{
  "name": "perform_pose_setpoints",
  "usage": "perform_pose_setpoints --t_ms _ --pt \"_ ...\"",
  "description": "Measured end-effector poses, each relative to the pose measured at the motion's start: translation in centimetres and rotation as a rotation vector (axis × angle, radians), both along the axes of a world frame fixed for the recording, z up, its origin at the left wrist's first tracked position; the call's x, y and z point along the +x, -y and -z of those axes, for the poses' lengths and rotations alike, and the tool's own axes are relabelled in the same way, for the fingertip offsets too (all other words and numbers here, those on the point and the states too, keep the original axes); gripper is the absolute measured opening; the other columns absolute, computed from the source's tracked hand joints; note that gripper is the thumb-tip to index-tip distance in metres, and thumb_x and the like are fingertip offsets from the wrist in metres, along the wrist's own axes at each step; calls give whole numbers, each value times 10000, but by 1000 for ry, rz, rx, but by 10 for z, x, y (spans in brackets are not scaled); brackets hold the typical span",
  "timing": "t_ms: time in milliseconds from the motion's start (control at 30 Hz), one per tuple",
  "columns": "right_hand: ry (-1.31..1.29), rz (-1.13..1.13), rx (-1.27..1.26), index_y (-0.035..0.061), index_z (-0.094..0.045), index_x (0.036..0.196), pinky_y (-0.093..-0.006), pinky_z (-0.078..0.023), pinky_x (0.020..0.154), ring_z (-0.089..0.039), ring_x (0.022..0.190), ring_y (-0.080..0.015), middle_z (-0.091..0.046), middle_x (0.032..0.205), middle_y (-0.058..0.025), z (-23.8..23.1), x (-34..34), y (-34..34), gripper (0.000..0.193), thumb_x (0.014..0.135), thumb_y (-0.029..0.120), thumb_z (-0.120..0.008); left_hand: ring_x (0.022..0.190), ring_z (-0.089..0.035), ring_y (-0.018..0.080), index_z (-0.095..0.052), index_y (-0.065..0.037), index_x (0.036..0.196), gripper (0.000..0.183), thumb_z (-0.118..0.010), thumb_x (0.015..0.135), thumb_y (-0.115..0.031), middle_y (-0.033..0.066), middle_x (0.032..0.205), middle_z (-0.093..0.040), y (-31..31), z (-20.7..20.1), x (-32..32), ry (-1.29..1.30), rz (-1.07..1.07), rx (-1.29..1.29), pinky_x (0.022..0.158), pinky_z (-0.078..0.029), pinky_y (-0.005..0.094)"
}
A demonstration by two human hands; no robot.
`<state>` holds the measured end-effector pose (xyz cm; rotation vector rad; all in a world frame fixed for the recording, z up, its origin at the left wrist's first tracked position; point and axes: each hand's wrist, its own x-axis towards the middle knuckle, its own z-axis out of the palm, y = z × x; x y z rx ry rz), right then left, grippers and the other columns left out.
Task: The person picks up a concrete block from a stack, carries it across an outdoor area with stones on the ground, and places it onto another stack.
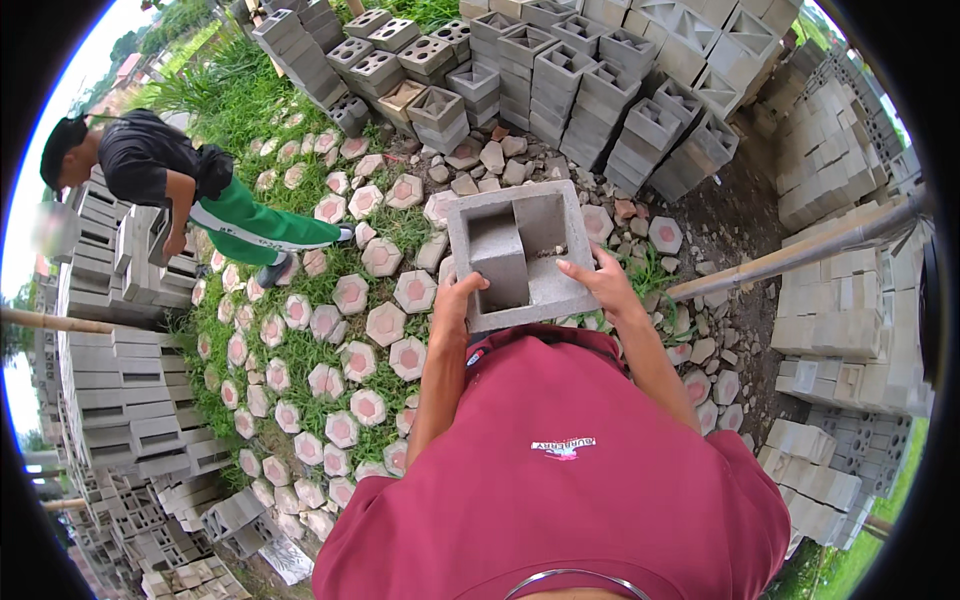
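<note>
Between my two hands I hold a grey concrete ventilation block (541,295), squarish with a slanted inner wall that parts its hollows. It is held in front of my red shirt, its open face turned up toward me. My left hand (455,300) grips the block's left side, the thumb over the rim and the other fingers hidden at the outer wall. On the opposite side my right hand (607,285) clasps the rim, thumb on top. Some small crumbs lie inside the block's right hollow.
Hexagonal paving stones (382,257) lie in grass to the left. Stacked hollow blocks (610,90) stand ahead, with rubble (500,165) at their foot. A bamboo pole (790,262) slants in at right, before more block stacks (830,330). A person (165,165) bends over blocks (125,250) at left.
</note>
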<state>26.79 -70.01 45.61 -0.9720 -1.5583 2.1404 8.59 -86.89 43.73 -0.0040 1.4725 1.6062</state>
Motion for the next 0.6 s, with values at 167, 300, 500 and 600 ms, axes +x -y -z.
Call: perform_pose_setpoints --t_ms 167,300,500,600 --pt "-52 99 48 -42 -425 1378 -280 -486 867 -600 986 -141 -623 1145 -97 -10 -79 -47 670 814 128 -744 756 -559 165 -585 2 1011 352 -619 683 -120 54 877 -605 -67 -11 -99 -28 123 38 706 -451 291" --pt "-74 221 27 -41 -436 1375 -269 -487 841 -603 945 -125 -629 1117 -85 -10 -122 -61 630 816 70 -707 736 -545 148 -595 -13 1000 328 -616 691 -120 47 864 -605 -101 3 -159 -19 221 55 683 -424 274" --pt "-35 337 -45 -50 -440 1363 -265 -494 813 -610 915 -126 -632 1103 -88 -6 -148 -86 611 816 53 -692 759 -543 147 -581 -5 1036 349 -613 702 -98 48 887 -598 -143 6 -188 69 295 -33 693 -424 272" --pt "16 403 -136 -53 -433 1364 -271 -493 821 -615 924 -143 -631 1101 -97 5 -154 -101 622 808 55 -691 712 -545 155 -572 -22 951 268 -617 701 -108 45 821 -569 -165 9 -193 48 289 -80 633 -448 299"
